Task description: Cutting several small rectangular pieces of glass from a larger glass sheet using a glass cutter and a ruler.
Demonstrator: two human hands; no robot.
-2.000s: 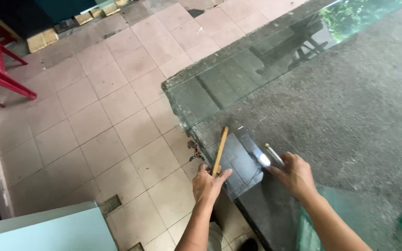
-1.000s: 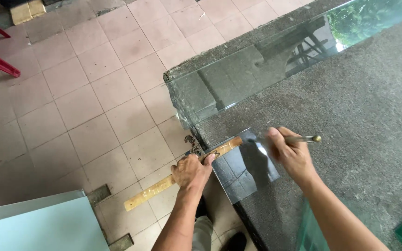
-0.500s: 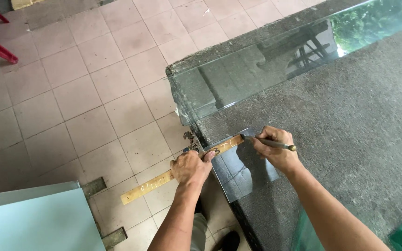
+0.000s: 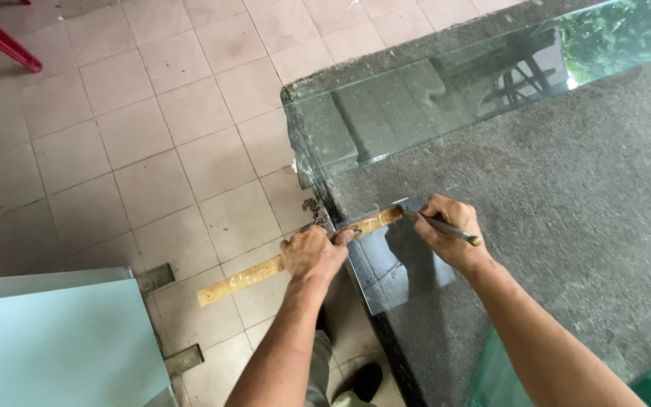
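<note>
Glass pane (image 4: pixel 401 275): small, lies flat on the grey table (image 4: pixel 566 196), under and just below your fingers, its near corner past the table edge. Ruler (image 4: pixel 280 264) lies across its top; most of it hangs off beyond your left hand (image 4: pixel 312 255), whose fingers are closed down on it. Right hand (image 4: pixel 446 234) is curled tight round the cutter (image 4: pixel 446 226), tip at the ruler's end. Risks: ruler pivots under uneven pressure, so the score wanders; overhanging corner tips; bare fingers sit near sharp edges.
</note>
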